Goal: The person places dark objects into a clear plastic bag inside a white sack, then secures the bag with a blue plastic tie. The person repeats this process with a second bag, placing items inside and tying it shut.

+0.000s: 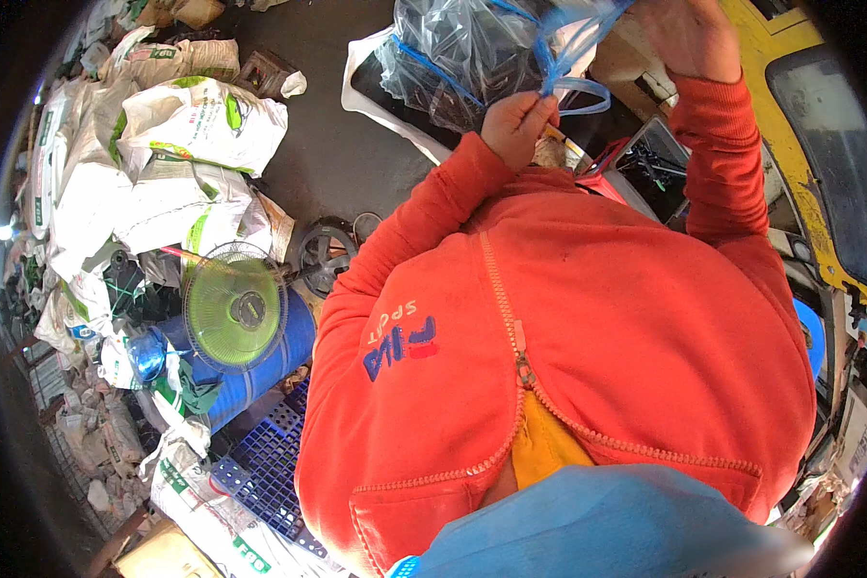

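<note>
My left hand [517,122] is raised in front of me, its fingers closed on a blue strap of a clear plastic bag [462,53] that holds dark items. My right hand [692,37] is up at the top right, fingers bent around the upper edge of the same bag and its blue strap. Both arms are in orange jacket sleeves, and the orange zipped jacket [568,328] fills the middle of the view.
A green fan guard [235,306] leans on a blue drum [260,366] at left. Several white sacks [197,125] pile up behind it. A blue plastic crate [275,462] lies below. A yellow vehicle body [790,116] stands at right, a dark wheel part [323,252] near the centre.
</note>
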`<state>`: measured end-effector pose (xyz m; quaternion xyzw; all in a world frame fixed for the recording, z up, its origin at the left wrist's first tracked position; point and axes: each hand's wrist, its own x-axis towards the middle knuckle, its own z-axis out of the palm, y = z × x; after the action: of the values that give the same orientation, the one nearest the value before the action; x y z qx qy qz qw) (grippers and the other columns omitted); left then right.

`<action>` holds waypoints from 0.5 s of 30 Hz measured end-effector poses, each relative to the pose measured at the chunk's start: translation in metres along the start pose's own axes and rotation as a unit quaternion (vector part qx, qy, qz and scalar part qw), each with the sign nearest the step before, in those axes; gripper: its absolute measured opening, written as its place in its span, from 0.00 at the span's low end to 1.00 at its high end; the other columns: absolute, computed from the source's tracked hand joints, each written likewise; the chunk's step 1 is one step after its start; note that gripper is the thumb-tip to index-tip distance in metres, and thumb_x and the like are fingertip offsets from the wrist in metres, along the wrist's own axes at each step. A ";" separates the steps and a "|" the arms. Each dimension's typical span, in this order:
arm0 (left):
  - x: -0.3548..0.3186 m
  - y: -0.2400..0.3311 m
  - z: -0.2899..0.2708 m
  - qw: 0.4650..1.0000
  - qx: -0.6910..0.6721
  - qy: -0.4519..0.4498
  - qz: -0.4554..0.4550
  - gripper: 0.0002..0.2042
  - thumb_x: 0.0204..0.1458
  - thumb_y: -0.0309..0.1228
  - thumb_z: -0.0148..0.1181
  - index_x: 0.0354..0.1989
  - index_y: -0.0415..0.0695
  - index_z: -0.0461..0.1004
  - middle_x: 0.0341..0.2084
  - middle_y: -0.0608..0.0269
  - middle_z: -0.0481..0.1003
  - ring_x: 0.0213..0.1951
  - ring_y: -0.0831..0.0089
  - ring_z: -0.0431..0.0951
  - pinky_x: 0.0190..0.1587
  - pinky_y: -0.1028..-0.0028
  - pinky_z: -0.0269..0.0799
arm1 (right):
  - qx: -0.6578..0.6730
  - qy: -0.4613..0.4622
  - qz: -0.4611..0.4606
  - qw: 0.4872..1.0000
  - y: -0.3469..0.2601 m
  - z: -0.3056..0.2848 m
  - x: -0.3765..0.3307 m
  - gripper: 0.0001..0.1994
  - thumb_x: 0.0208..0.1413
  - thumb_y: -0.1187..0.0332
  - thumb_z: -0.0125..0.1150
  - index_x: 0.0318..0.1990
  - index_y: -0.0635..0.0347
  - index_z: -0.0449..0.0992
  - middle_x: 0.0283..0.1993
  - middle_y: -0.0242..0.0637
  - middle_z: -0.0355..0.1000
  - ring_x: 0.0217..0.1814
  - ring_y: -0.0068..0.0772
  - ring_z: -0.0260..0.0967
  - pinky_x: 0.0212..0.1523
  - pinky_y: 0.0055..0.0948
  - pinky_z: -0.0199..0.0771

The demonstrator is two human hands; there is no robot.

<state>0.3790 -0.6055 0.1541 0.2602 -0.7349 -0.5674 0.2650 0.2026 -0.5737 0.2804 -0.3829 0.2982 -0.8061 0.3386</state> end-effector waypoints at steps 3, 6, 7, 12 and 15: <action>0.009 0.023 -0.003 0.984 -0.166 0.040 -0.058 0.14 0.56 0.38 0.47 0.24 0.40 0.69 0.17 0.68 0.67 0.21 0.79 0.65 0.26 0.78 0.60 | -0.174 0.069 -0.058 0.981 0.023 -0.051 -0.018 0.08 0.55 0.68 0.46 0.39 0.61 0.65 0.30 0.30 0.61 0.31 0.23 0.60 0.34 0.21 0.61; 0.020 0.038 -0.007 0.950 -0.296 0.063 -0.078 0.14 0.55 0.36 0.48 0.24 0.38 0.68 0.16 0.66 0.66 0.19 0.79 0.63 0.26 0.78 0.61 | -0.521 -0.094 0.170 0.831 0.060 -0.076 -0.077 0.12 0.51 0.66 0.53 0.41 0.61 0.70 0.37 0.38 0.67 0.38 0.33 0.65 0.41 0.29 0.66; 0.022 0.041 -0.006 0.939 -0.327 0.068 -0.086 0.14 0.56 0.36 0.48 0.25 0.38 0.67 0.16 0.66 0.65 0.19 0.78 0.63 0.26 0.77 0.61 | -0.434 -0.200 0.258 0.840 0.085 -0.072 -0.095 0.18 0.49 0.63 0.57 0.47 0.61 0.69 0.39 0.40 0.68 0.37 0.33 0.66 0.40 0.28 0.67; 0.024 0.052 -0.007 0.926 -0.359 0.090 -0.078 0.15 0.56 0.36 0.47 0.24 0.35 0.68 0.15 0.65 0.64 0.18 0.79 0.62 0.24 0.79 0.61 | -0.512 -0.271 -0.003 0.815 0.149 -0.090 -0.124 0.14 0.51 0.68 0.55 0.45 0.61 0.70 0.42 0.41 0.68 0.41 0.39 0.68 0.41 0.29 0.69; 0.020 0.056 -0.014 0.924 -0.365 0.088 -0.070 0.16 0.56 0.36 0.46 0.28 0.33 0.70 0.18 0.59 0.70 0.24 0.73 0.71 0.31 0.77 0.68 | -0.479 -0.249 -0.019 0.842 0.123 -0.096 -0.111 0.10 0.51 0.70 0.54 0.41 0.61 0.71 0.40 0.40 0.70 0.41 0.37 0.69 0.42 0.29 0.69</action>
<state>0.3695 -0.6168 0.2139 0.2447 -0.4310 -0.7882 0.3649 0.2159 -0.5399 0.0925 -0.6906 0.5456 -0.4469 0.1604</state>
